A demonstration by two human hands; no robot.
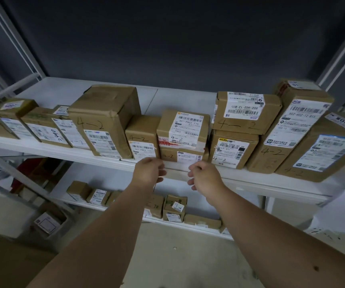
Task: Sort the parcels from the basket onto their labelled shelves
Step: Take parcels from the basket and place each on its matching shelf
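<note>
The upper shelf (42,149) carries a row of brown parcels, many marked "4-2" by pen. In the middle of the row, a small low parcel (181,156) lies at the front edge under a taped box (183,129). The left hand (149,170) and the right hand (203,175) hang just before it, a little apart, fingers loosely curled, holding nothing. Below, the lower shelf (198,227) carries some smaller parcels, partly hidden behind the forearms.

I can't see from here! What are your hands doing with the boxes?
Both hands empty, fingers loosely curled. Low 4-2 parcel on shelf. Nothing blocking.
</note>
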